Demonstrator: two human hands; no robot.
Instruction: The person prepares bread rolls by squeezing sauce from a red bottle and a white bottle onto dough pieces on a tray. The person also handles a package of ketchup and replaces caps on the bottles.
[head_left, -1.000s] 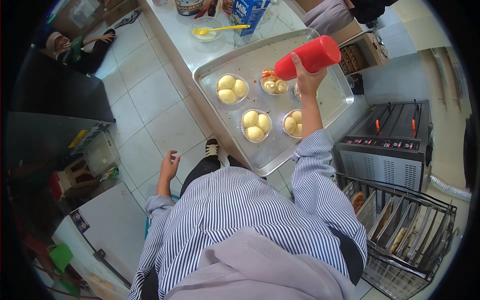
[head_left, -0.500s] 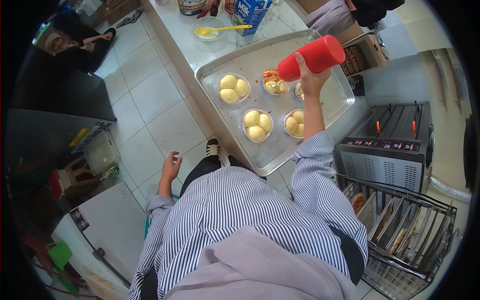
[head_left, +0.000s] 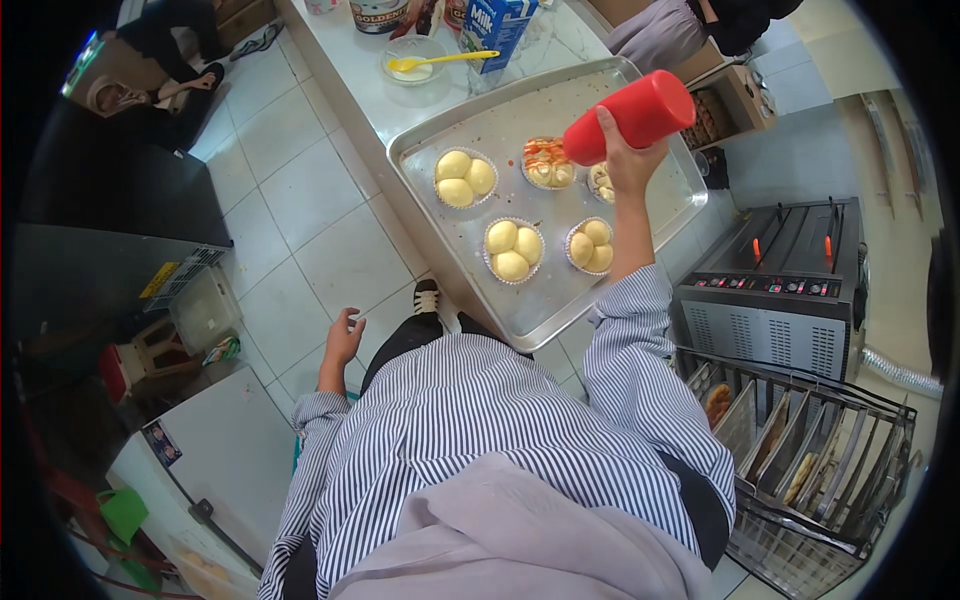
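My right hand (head_left: 632, 160) is wrapped round a red squeeze bottle (head_left: 645, 112). The bottle is tilted, its lower end pointing left and down over a bun (head_left: 548, 163) that carries orange-red sauce streaks. The nozzle is not visible. Partly covered by my hand, a second topped bun (head_left: 601, 184) sits beside it. Plain pale three-ball dough buns in paper cups fill other spots: one (head_left: 466, 178) at the left, one (head_left: 513, 251) in front and one (head_left: 590, 246) near my forearm. All stand on a metal baking tray (head_left: 555, 312). My left hand (head_left: 343, 338) hangs at my side, empty, fingers loosely apart.
Behind the tray are a bowl (head_left: 412, 76) with a yellow spoon (head_left: 455, 58) and a blue milk carton (head_left: 497, 35). A dark oven (head_left: 770, 290) and a rack of trays (head_left: 800, 460) stand right. One person (head_left: 130, 95) sits far left; another (head_left: 665, 35) is beyond the tray.
The bottle has shifted slightly right in my right hand. Orange-red streaks now cover more of the bun beneath it. My left hand stays about where it was.
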